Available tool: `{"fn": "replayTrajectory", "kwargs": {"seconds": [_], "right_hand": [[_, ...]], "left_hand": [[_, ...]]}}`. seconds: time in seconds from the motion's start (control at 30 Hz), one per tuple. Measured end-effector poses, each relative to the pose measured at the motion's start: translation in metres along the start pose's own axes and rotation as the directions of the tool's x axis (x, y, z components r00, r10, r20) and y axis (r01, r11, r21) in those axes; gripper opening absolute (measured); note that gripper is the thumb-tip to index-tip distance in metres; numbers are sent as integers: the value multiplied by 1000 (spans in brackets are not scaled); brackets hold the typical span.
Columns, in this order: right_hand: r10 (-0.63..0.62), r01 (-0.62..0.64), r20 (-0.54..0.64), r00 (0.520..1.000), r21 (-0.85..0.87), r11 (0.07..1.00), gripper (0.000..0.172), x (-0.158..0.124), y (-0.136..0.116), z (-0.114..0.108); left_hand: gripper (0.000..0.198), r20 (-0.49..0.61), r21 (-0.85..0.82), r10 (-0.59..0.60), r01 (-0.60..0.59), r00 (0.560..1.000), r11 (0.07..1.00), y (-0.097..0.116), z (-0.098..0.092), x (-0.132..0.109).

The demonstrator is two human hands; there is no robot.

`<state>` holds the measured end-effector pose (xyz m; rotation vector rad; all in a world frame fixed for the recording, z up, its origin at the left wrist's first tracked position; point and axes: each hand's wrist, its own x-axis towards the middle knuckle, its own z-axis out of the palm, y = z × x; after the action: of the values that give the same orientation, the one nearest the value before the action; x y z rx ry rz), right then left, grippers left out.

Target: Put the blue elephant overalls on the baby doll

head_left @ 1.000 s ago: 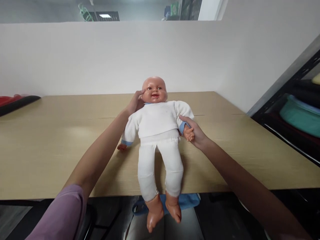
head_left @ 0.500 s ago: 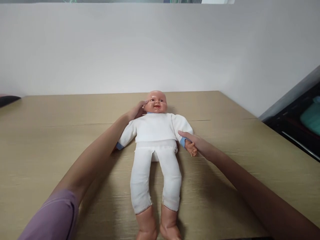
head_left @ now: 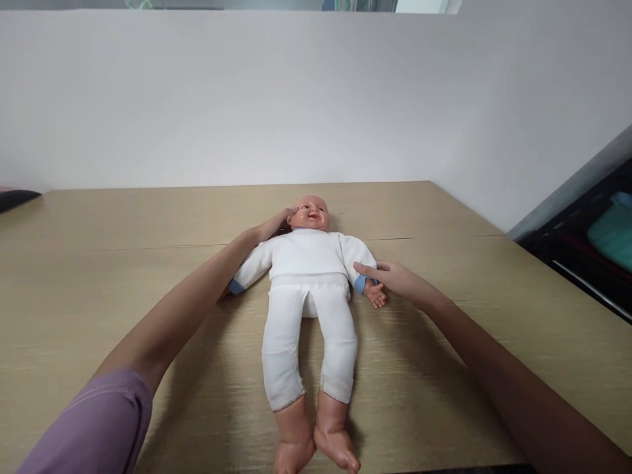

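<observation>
A doll [head_left: 310,260] in a white top with blue cuffs and white trousers lies face up on the wooden table, its bare feet toward me. My left hand [head_left: 276,225] is at the left side of the doll's head, thumb against the cheek; its other fingers are mostly hidden beside and behind the head. My right hand [head_left: 392,276] grips the doll's sleeve near the cuff on the right, with the thumb on top and the other fingers partly out of sight. The doll's small hand shows below my right fingers.
The wooden table [head_left: 123,263] reaches back to a pale wall [head_left: 247,99]. At the right, past the table's edge, is a black object [head_left: 582,243] with teal cloth [head_left: 612,230]. A dark curved object [head_left: 17,199] shows at the far left.
The doll's head has lowered toward the table and turned slightly, with my left hand still beside it. The feet have shifted a little, and my right hand stays at the sleeve.
</observation>
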<state>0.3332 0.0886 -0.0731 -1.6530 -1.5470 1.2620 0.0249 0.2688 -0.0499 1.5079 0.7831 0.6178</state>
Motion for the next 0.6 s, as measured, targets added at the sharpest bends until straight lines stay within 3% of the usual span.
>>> {"fn": "replayTrajectory", "kwargs": {"seconds": [0.17,0.27,0.33,0.4,0.47,0.53,0.57,0.6], "right_hand": [[-63,51,-78,995,-146,988,67,-5,0,-3],[-92,71,-97,991,-207,976,61,-5,1,-4],[-112,71,-142,984,-263,962,57,-6,0,-3],[-150,47,-270,951,-354,934,50,-16,-8,0],[-271,62,-427,863,-442,895,46,-42,-22,10],[-437,184,-497,749,-478,859,46,-91,-39,27],[-492,284,-493,717,-439,853,43,-122,-47,39],[-528,388,-427,734,-375,842,38,-157,-53,52]], "left_hand": [[77,-68,210,-51,64,996,976,12,7,-16],[72,-159,444,21,53,987,895,21,12,-28],[63,-278,570,104,76,955,818,25,17,-37],[52,-402,631,193,118,895,767,29,27,-48],[40,-471,665,283,125,835,736,34,45,-63],[28,-453,707,374,70,809,704,39,74,-85],[22,-414,724,406,25,815,690,42,93,-99],[18,-346,740,442,-49,828,671,44,114,-115]]}}
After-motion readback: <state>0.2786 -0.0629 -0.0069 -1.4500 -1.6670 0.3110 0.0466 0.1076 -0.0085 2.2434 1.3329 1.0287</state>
